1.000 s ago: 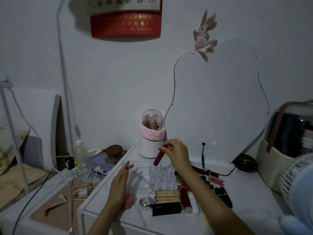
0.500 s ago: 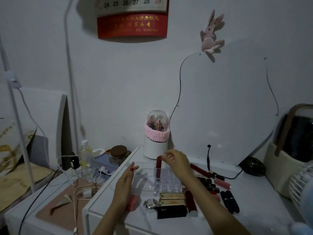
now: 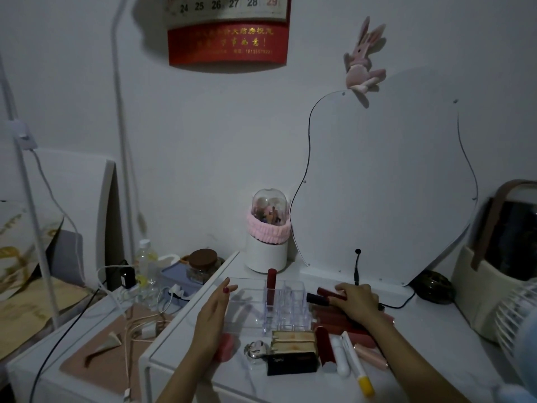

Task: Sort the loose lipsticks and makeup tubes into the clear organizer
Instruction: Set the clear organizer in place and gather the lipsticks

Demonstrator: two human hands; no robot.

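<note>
A clear organizer (image 3: 286,311) stands on the white table (image 3: 436,353). One dark red tube (image 3: 271,289) stands upright in its back-left slot. My left hand (image 3: 213,311) rests flat against the organizer's left side, fingers straight. My right hand (image 3: 356,303) reaches over the loose pile to the organizer's right and pinches a dark red lipstick tube (image 3: 327,295) lying there. More red and pink tubes (image 3: 345,324) lie under and in front of that hand. White tubes (image 3: 340,356) and a yellow-tipped tube (image 3: 359,367) lie nearer me.
Gold and black lipstick boxes (image 3: 293,351), a small silver item (image 3: 255,349) and a pink object (image 3: 225,346) lie in front of the organizer. A white brush holder (image 3: 267,251) and a curvy mirror (image 3: 386,184) stand behind. A fan (image 3: 514,318) and bag (image 3: 499,263) stand on the right.
My right hand set the red tube upright into the organizer, let go, and moved right to the loose pile, where it now pinches another tube. My left hand stayed by the organizer.
</note>
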